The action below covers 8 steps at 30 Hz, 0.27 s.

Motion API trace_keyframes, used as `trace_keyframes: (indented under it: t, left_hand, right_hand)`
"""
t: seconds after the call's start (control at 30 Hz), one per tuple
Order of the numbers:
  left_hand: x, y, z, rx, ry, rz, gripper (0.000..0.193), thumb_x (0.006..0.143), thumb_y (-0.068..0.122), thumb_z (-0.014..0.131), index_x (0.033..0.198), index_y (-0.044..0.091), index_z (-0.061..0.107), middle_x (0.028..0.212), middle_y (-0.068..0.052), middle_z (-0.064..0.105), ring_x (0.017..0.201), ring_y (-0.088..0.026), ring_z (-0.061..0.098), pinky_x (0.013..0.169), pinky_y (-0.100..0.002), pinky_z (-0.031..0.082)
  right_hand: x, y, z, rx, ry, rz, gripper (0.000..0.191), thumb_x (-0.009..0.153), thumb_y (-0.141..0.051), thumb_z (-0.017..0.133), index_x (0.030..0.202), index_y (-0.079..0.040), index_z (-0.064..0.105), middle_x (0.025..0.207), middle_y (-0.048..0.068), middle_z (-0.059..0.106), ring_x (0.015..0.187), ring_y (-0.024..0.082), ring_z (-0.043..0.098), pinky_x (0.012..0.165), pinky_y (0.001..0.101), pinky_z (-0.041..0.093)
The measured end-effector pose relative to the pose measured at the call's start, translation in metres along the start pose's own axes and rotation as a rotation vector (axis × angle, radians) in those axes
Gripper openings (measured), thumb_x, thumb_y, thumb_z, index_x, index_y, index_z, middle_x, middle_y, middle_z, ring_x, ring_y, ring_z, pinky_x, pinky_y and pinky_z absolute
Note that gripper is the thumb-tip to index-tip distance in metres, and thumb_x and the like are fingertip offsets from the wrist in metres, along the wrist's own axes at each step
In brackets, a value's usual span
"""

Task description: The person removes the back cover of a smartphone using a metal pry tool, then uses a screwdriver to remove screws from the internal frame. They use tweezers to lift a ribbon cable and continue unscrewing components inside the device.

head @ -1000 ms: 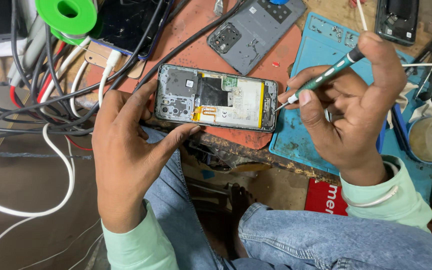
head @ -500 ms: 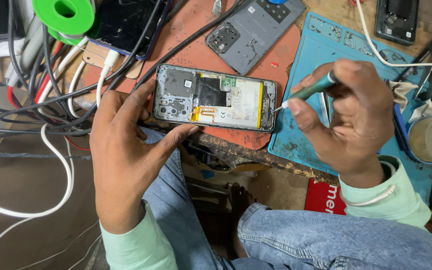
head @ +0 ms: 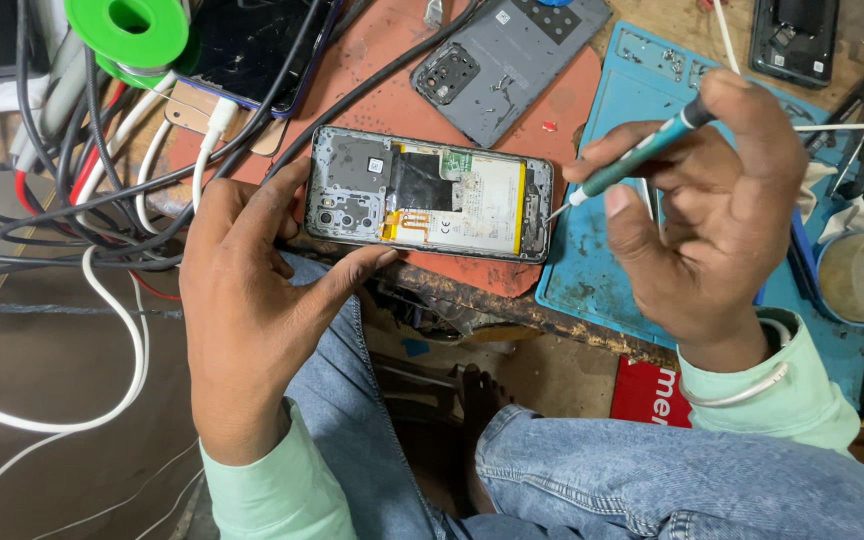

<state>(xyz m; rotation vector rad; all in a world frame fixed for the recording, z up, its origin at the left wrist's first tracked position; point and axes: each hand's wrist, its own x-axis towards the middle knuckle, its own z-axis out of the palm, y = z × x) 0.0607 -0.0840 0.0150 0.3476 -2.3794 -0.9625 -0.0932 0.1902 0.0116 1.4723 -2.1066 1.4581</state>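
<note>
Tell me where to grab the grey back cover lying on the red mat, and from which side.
Pinch the grey back cover across its two long edges, from above. It lies flat and tilted on the red mat, nothing resting on it; both edges look free.

Cables (head: 102,190) crowding left (blue mat (head: 592,280) bare)
</note>
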Motion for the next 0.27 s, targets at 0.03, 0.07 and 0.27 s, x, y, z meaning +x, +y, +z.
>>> trace_keyframes:
  t: [0.03,0.07,0.27]
  left_hand:
    - [-0.0002,0.0002,-0.0004,0.003,-0.005,-0.009,0.076,0.07,0.03,0.098,0.133,0.0,0.068,0.09,-0.008,0.049,0.08,-0.02,0.052,0.068,-0.033,0.046]
    - [0.0005,0.0003,-0.0004,0.007,-0.001,-0.005,0.076,0.07,0.03,0.098,0.133,0.001,0.068,0.09,-0.008,0.049,0.081,-0.02,0.052,0.068,-0.033,0.046]
    - [0.0002,0.0011,0.0,-0.026,-0.001,-0.009,0.075,0.072,0.03,0.097,0.133,0.001,0.067,0.092,-0.007,0.05,0.083,-0.02,0.054,0.071,-0.032,0.049]
  right_hand:
    - [-0.0004,0.0007,0.0001,-0.001,-0.002,-0.005,0.063,0.116,0.0,0.064,0.161,-0.019,0.024,0.142,0.006,0.043,0.11,0.02,0.065,0.091,0.0307,0.059]
    - [-0.0009,0.0015,0.0003,-0.001,-0.003,-0.01,0.063,0.116,-0.001,0.064,0.161,-0.02,0.024,0.141,0.004,0.043,0.11,0.02,0.065,0.091,0.0304,0.058]
    - [-0.0086,0.0101,-0.0001,-0.023,0.032,0.049,0.072,0.108,-0.011,0.074,0.163,-0.024,0.029,0.149,-0.002,0.04,0.112,0.019,0.065,0.093,0.0298,0.059]
